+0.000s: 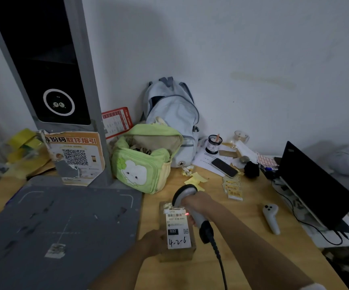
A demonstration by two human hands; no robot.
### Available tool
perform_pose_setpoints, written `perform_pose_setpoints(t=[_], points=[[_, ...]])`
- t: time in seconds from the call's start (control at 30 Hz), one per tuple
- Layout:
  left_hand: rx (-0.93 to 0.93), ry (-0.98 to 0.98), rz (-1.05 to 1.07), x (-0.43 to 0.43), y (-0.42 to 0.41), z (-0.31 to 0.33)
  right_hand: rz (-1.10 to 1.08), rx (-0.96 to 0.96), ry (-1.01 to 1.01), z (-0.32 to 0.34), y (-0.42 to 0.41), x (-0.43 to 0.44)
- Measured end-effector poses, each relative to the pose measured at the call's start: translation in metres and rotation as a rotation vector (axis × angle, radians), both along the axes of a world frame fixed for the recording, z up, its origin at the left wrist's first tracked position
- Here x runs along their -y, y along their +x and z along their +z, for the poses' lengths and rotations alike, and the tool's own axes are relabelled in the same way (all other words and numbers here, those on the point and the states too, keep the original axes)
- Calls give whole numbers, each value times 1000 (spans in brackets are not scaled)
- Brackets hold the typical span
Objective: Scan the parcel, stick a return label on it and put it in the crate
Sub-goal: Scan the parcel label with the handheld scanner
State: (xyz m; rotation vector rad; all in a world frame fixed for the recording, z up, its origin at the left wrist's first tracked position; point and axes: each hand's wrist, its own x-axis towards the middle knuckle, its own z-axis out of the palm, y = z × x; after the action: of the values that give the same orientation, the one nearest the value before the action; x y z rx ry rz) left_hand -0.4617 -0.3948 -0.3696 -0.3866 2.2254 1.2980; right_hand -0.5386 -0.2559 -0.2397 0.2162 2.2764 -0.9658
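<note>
A small brown cardboard parcel [176,255] lies on the wooden table, with a white shipping label [177,229] on top reading "032" and a handwritten "4-2-9". My left hand [154,242] grips the parcel's left side. My right hand [196,203] holds a grey barcode scanner [183,194] just above the parcel's far end, head pointed down. A red scan dot [187,214] shows on the label's barcode. Several yellow-edged return labels [233,190] lie fanned out on the table to the right. No crate is in view.
A grey scanning mat [64,222] with a kiosk post covers the left. A green bag [144,162] and a pale backpack [173,116] stand behind. A phone [224,167], a white controller [270,217] and an open laptop [315,185] sit to the right.
</note>
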Motion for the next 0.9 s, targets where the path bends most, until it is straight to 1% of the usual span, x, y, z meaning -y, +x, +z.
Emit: perform_pose_setpoints(t=[0.13, 0.3, 0.43, 0.63, 0.9], points=[[17, -4, -36, -4, 0, 3, -46, 34, -38, 1, -1, -4], [-30, -78, -42, -3, -1, 4, -100, 2, -104, 1, 0, -4], [2, -71, -83, 0, 1, 7, -131, 0, -119, -2, -3, -4], [45, -89, -127, 7, 1, 11, -105, -93, -178, 2, 0, -9], [35, -120, -87, -1, -2, 10, -88, -170, -290, 9, -8, -25]])
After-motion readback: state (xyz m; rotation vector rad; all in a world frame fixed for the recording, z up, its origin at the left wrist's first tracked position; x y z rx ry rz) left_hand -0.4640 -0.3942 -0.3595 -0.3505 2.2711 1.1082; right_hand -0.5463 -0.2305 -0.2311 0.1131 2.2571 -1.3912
